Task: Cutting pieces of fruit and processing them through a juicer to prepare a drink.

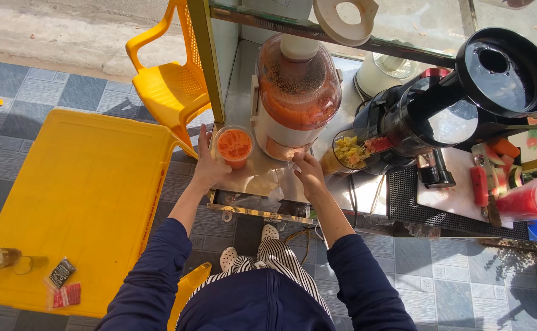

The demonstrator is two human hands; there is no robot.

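My left hand (209, 165) grips a clear plastic cup (234, 146) of orange juice standing on the steel counter (348, 190). Right of the cup stands a white centrifugal juicer (295, 92) with a clear dome full of orange pulp. My right hand (309, 173) rests at the juicer's base, fingers touching the front of the machine; whether it holds anything is unclear.
A black slow juicer (428, 116) with a wide hopper (504, 70) and a pulp cup of yellow bits (349, 151) stands to the right. Cut watermelon (478, 185) and a red drink cup (535, 201) lie far right. A yellow plastic table (78, 202) and yellow chair (167, 79) are at left.
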